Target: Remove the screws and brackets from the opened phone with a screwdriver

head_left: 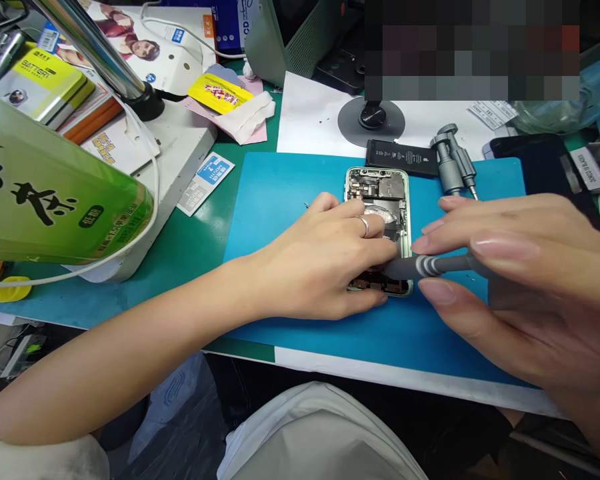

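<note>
An opened smartphone (404,220) with its inner parts bare lies on the blue mat. Across its left side and middle rests my left hand (330,260), fingers bent over the frame and holding it; a ring is on one finger. My right hand (520,280) grips a dark grey screwdriver (430,267) that lies almost level and points left at the phone's lower part. Its tip is hidden near my left fingers. Just above the phone is a black phone battery (401,158), and to its right lie two grey screwdrivers (453,163).
The blue mat (275,200) covers the front of the green desk. At left stand a large green tea bottle (55,193) and a metal lamp post (100,50) with a white cable. A round dark stand base (370,123) sits behind. Dark screen panels (535,163) lie at right.
</note>
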Action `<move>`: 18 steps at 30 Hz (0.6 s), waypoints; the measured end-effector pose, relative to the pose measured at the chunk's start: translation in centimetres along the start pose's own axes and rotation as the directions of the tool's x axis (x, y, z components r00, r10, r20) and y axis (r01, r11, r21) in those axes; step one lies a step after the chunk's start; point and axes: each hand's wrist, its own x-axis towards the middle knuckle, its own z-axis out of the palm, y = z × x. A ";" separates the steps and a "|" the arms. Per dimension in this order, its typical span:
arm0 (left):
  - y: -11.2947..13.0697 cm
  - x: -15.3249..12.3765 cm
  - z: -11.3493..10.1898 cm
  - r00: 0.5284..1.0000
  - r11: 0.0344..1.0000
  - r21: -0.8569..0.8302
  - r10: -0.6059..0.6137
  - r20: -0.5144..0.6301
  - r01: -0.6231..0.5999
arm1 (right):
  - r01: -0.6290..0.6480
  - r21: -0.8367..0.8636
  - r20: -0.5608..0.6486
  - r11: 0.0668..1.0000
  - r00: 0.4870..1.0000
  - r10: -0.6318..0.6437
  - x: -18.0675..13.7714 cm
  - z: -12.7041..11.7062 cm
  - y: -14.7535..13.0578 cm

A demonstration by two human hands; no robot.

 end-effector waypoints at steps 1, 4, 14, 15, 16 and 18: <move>0.0 0.0 0.0 1.000 1.000 0.000 0.002 0.002 -0.002 | 0.005 -0.006 -0.007 1.000 1.000 -0.005 0.0 0.0 0.0; -0.1 0.0 0.0 1.000 1.000 -0.007 0.003 0.002 -0.003 | 0.009 -0.001 -0.014 1.000 1.000 -0.009 0.2 0.0 0.1; -0.2 0.1 -0.2 1.000 1.000 -0.013 -0.009 0.005 0.009 | 0.095 0.014 0.080 0.995 0.992 -0.096 0.2 -0.2 0.6; -0.2 0.1 -0.2 1.000 1.000 -0.015 -0.010 0.008 0.010 | 0.088 0.010 0.067 0.996 0.994 -0.088 0.2 0.0 0.6; -0.2 0.1 -0.2 1.000 1.000 -0.016 -0.010 0.008 0.010 | 0.077 0.009 0.049 0.997 0.996 -0.077 0.1 0.1 0.6; -0.2 0.1 -0.3 1.000 1.000 -0.019 -0.006 0.002 0.006 | 0.061 0.018 0.010 0.998 0.998 -0.061 -0.1 0.4 0.4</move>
